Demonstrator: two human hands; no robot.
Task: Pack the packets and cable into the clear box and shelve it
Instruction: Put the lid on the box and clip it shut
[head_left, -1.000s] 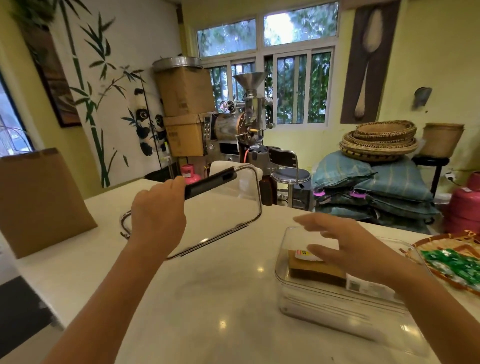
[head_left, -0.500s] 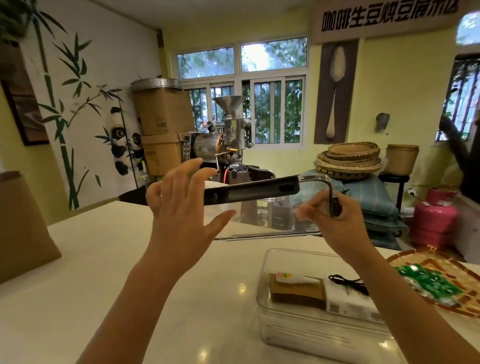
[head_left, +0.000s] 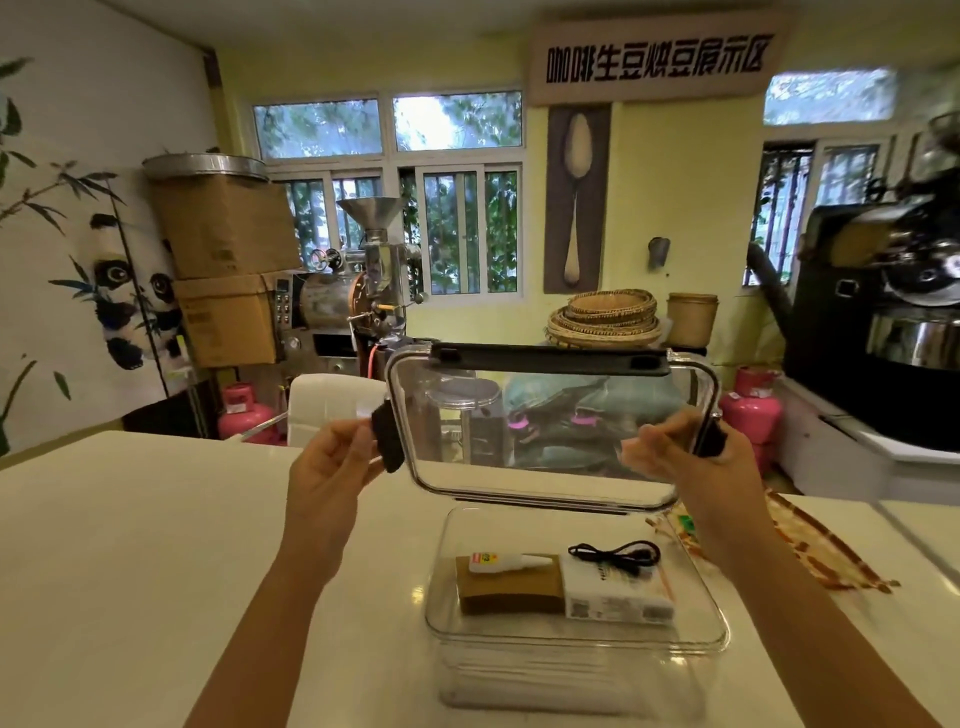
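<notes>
Midway through packing, a person holds the clear lid (head_left: 550, 431) tilted in the air above the open clear box (head_left: 574, 631) on the white table (head_left: 130, 545) — the step in hand, by the look of it, is closing the box. To do it well, the lid should come down level, its rim squared over the box's rim, with the black side latches (head_left: 388, 439) kept swung clear so they do not catch, and the cable tucked low before anything is pressed shut. From the left: the left hand (head_left: 332, 470) is raised, wrist bent, thumb and fingers pinching the lid's left edge at the black latch. Inside the box lie a brown packet (head_left: 506, 590) with a small white tube (head_left: 506, 562) on top, a white packet (head_left: 615, 597) just beside it, and the black cable (head_left: 615, 556) coiled loosely on the white one. The right hand (head_left: 685, 457) grips the lid's right edge — fingers curled closed around it at the far latch, forearm reaching up from the lower right. A woven mat (head_left: 810, 545) lies on the table to the box's right. Shelving has yet to come.
</notes>
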